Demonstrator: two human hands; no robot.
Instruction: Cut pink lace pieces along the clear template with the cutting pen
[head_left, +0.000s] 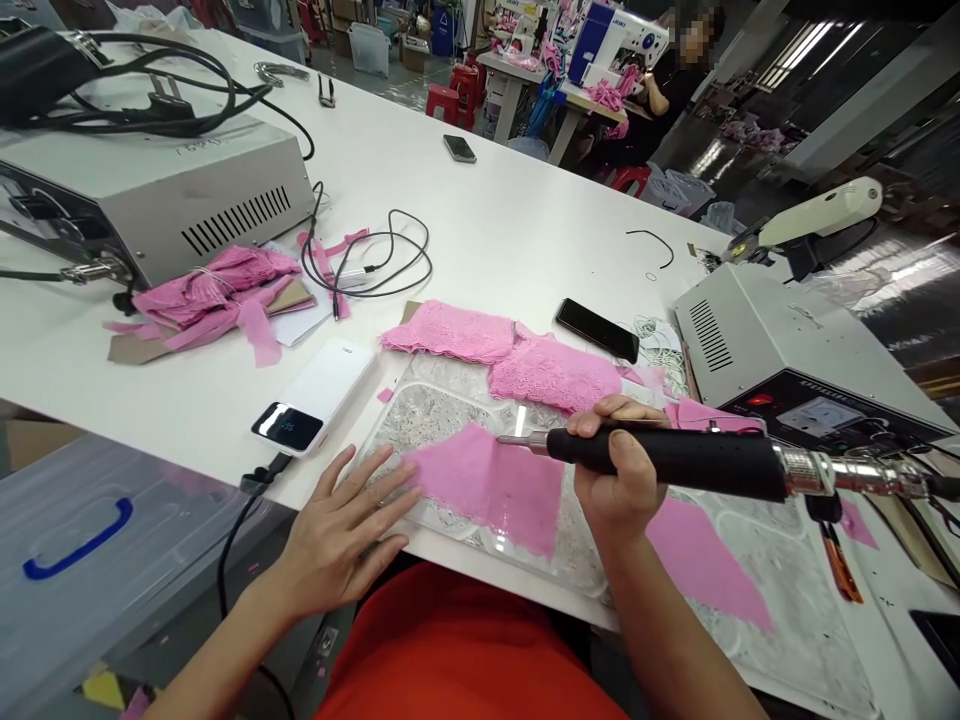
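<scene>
My right hand (621,468) grips a corded ultrasonic cutter (675,462) by its thick black handle. The cutter's narrow metal tip points left, over the upper part of a pink fabric piece (517,490); whether it touches the cloth I cannot tell. Fingers spread and flat, my left hand (352,530) rests at the fabric's left edge. Under the fabric is a clear, scratched plastic board (431,408). A second pink piece (709,560) lies on the board to the right, partly behind my right forearm. Stacked pink lace pieces (480,340) lie along the board's far side.
Grey power boxes stand left (187,190) and right (795,340). A black phone (598,330), a white power bank (315,395), a thin cable (390,250) and orange-handled snips (840,560) lie on the white table (517,230). A person (667,95) sits at a sewing machine beyond.
</scene>
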